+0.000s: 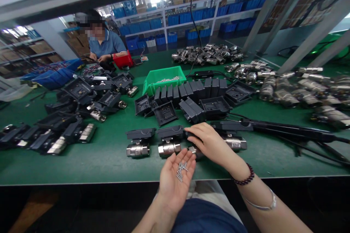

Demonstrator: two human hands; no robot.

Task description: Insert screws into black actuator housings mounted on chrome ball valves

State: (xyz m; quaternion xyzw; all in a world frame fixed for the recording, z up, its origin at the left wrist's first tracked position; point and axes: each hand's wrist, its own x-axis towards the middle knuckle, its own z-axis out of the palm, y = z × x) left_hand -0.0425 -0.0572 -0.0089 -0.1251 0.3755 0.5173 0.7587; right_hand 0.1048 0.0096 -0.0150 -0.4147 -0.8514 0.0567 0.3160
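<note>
Head camera, the only view: the left hand is held open, palm up, just in front of the near edge of the green table. On its palm lies a small bunch of thin metal screws; they overlap, so I cannot count them exactly, perhaps six to eight. The fingers are not closed around them.

The right hand reaches over the table edge and rests on a valve assembly, covering most of it. Its fingertips touch the black plastic top; I cannot tell if it is really gripping. Left of this hand two more valve units stand in a row, each with a black cover over a silver body: one and a second just beside the fingers. Right of the hand a fourth silver body shows, next to a long black tool lying across the table.

Behind this row is one green bin with small metal parts in it, and in front of it a line of about ten black covers standing on edge. Many finished units are piled at the left, and many bare silver valves at the right; both are too many to count.

One other person in a blue shirt sits at the far side, hands near a red box.
</note>
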